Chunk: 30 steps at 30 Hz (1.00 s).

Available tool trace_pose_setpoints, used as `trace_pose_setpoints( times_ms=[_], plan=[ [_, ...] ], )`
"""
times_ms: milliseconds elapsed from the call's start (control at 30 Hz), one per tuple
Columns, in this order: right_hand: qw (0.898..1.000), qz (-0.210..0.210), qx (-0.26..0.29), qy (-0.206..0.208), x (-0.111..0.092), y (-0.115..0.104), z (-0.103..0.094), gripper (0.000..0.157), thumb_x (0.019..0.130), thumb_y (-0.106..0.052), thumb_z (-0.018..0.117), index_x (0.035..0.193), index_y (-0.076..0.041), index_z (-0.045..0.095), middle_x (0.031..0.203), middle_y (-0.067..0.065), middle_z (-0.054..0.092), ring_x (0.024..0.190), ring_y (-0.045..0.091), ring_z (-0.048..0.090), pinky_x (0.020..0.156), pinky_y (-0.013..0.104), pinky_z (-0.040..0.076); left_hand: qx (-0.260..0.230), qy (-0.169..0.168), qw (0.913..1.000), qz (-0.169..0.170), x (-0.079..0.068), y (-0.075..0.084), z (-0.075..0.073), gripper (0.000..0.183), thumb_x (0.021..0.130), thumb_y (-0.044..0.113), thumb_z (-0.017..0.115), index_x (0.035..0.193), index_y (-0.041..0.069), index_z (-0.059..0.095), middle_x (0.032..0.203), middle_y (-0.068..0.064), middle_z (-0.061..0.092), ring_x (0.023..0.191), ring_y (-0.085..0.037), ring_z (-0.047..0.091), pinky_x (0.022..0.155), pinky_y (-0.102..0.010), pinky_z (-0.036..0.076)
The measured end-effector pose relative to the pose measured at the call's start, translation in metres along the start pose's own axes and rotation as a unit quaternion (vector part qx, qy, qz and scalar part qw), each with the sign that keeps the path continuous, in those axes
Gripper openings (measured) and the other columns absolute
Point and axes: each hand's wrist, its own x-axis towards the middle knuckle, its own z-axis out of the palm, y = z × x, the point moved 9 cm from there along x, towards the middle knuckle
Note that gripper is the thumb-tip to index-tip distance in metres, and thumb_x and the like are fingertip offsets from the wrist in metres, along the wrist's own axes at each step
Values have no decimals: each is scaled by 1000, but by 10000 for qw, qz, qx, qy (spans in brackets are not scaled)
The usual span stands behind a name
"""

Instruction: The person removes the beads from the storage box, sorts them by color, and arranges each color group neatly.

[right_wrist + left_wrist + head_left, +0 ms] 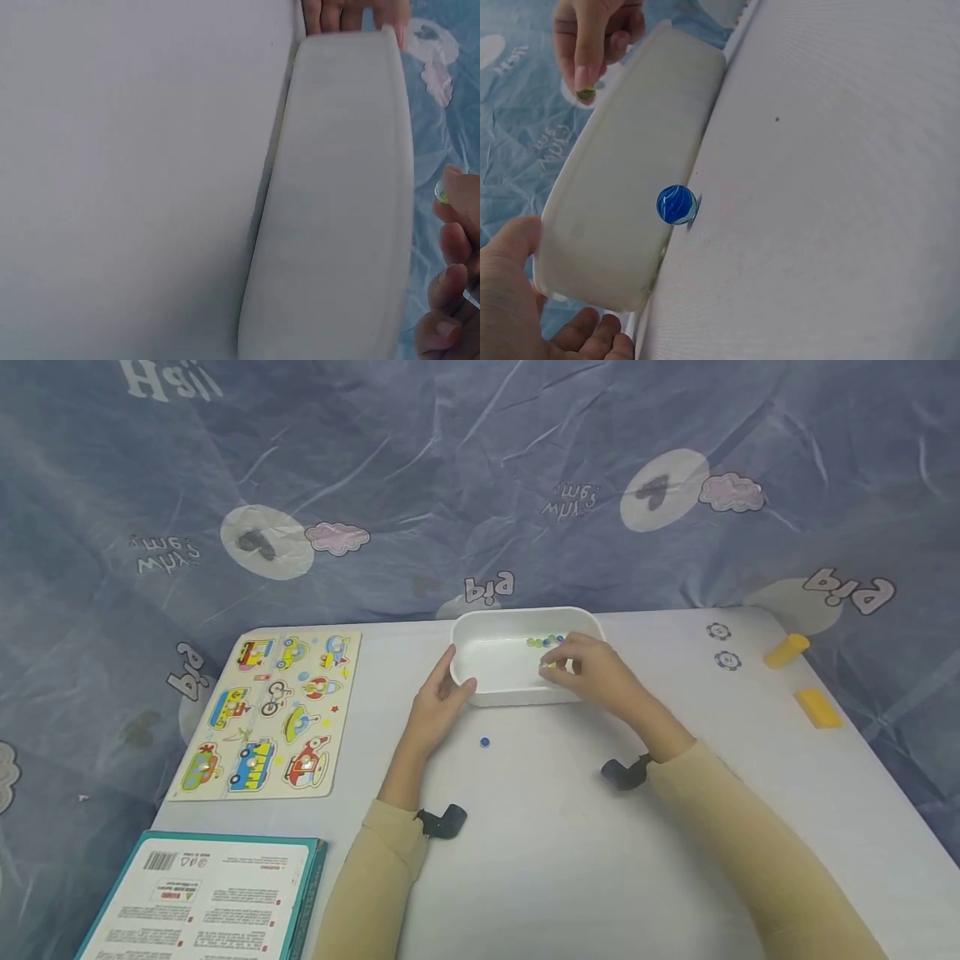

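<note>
A small green-and-white glass marble (441, 192) was pinched between the thumb and fingertips of the right hand (600, 677), the grip narrowed to the marble's own width. It was held over the right half of a shallow white rectangular tray (487, 664) with rounded corners. Inside the tray, a cluster of green and blue glass marbles (546, 642) was gathered near the far wall, partly covered from the head view by the right hand. The tray was gripped at its near left corner by the left hand (437, 702), the thumb set against the near wall and the fingers laid along the left end.

Outside the tray, a blue glass marble with pale swirls (676, 205) was left apart on the white tabletop (555, 843), just beside the near wall. A small black device (625, 773) was worn at each wrist, by the cuffs of beige sleeves (375, 885).

Farther left, a cream puzzle board with colourful vehicles (258, 727) was laid flat, with a teal-edged printed box (202, 893) placed nearer the person. Towards the right edge, a yellow cylinder (787, 651) and a yellow rectangular block (818, 707) were seen. Behind the table, blue-grey printed fabric (450, 468) was hung.
</note>
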Motion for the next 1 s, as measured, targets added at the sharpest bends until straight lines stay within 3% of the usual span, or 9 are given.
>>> trace_pose_setpoints(
  times_ms=[133, 300, 533, 833, 1000],
  plan=[
    [9995, -82, 290, 31, -11, -14, 5, 14, 84, -28, 72, 96, -21, 72, 83, -6, 59, 70, 14, 48, 60, 25, 43, 7, 22, 10000, 9, 0, 0, -1, 66, 87, 51, 61, 141, 53, 24, 153, 15, 31, 141, -8, 32, 116, -32, 30],
    [9969, -58, 717, -306, -25, -27, 23, 13, 84, -30, 72, 95, -24, 72, 83, -9, 59, 69, 13, 49, 59, 23, 44, -1, 62, 10000, 12, -1, 0, -3, 65, 87, 49, 61, 141, 52, 25, 152, 15, 32, 140, -8, 32, 116, -33, 30],
    [9912, -95, 883, -980, -41, -45, 61, 15, 83, -34, 73, 95, -26, 72, 78, -13, 59, 67, 11, 49, 58, 21, 44, 76, 56, 9999, 136, -1, 3, -3, 71, 82, 64, 58, 142, 51, 24, 151, 19, 31, 140, -7, 33, 115, -32, 31],
    [9778, -20, 1234, -1691, -57, -52, 104, 12, 84, -30, 72, 95, -25, 74, 74, -11, 57, 66, 9, 51, 60, 21, 47, 23, -5, 9999, 123, 0, 1, -2, 71, 81, 64, 59, 142, 52, 23, 151, 18, 33, 139, -6, 33, 115, -31, 32],
    [9757, 81, 1113, -1884, -64, -52, 119, 12, 83, -31, 72, 94, -27, 75, 72, -12, 57, 66, 6, 51, 60, 21, 48, 12, -5, 9999, 148, 0, 1, -1, 69, 83, 60, 59, 142, 52, 24, 150, 21, 32, 139, -5, 33, 115, -30, 32]
  ],
)
